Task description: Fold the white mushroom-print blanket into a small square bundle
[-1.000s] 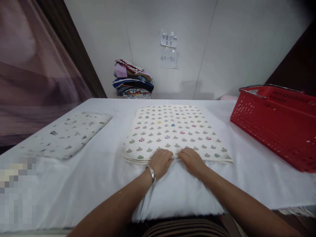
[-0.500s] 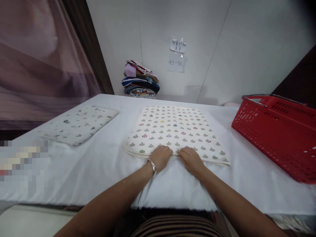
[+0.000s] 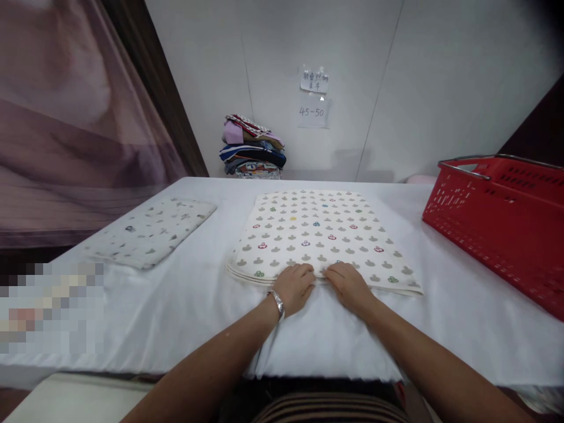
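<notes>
A cream cloth (image 3: pixel 317 235) printed with small grey and coloured shapes lies folded flat in the middle of the white table (image 3: pixel 176 305). Both my hands rest side by side on its near edge. My left hand (image 3: pixel 296 286), with a metal bracelet on the wrist, has its fingers curled over the cloth's near edge. My right hand (image 3: pixel 350 284) grips the same edge just to the right, fingers bent on the fabric.
A second folded printed cloth (image 3: pixel 152 231) lies at the table's left. A red plastic basket (image 3: pixel 502 220) with a metal handle stands at the right. A stack of folded clothes (image 3: pixel 252 147) sits against the back wall under paper notes (image 3: pixel 314 97).
My hands stay on the cloth's near edge; only the camera has shifted slightly.
</notes>
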A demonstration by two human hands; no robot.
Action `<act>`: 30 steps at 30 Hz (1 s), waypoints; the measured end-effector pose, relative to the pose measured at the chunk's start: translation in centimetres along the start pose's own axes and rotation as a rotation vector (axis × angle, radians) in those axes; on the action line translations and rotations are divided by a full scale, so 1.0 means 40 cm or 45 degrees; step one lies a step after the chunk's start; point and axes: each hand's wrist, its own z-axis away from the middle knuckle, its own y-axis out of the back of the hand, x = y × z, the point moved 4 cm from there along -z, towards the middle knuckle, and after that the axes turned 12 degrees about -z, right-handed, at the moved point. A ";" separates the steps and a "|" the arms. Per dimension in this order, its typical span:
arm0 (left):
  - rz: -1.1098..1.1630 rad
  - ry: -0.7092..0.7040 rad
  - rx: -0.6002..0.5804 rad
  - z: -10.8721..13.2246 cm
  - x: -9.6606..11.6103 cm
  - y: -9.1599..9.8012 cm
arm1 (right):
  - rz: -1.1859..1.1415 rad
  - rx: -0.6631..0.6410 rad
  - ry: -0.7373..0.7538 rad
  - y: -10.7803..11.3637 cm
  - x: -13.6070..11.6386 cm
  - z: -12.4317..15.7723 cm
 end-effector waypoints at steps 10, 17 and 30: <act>-0.084 0.059 -0.051 -0.015 0.011 0.008 | 0.003 -0.014 0.037 0.003 -0.003 -0.002; -0.030 0.074 0.054 -0.011 0.004 0.007 | -0.049 -0.074 0.032 0.013 -0.020 -0.001; -0.066 0.125 -0.042 -0.013 0.004 0.005 | 0.048 -0.029 0.039 0.005 -0.011 0.003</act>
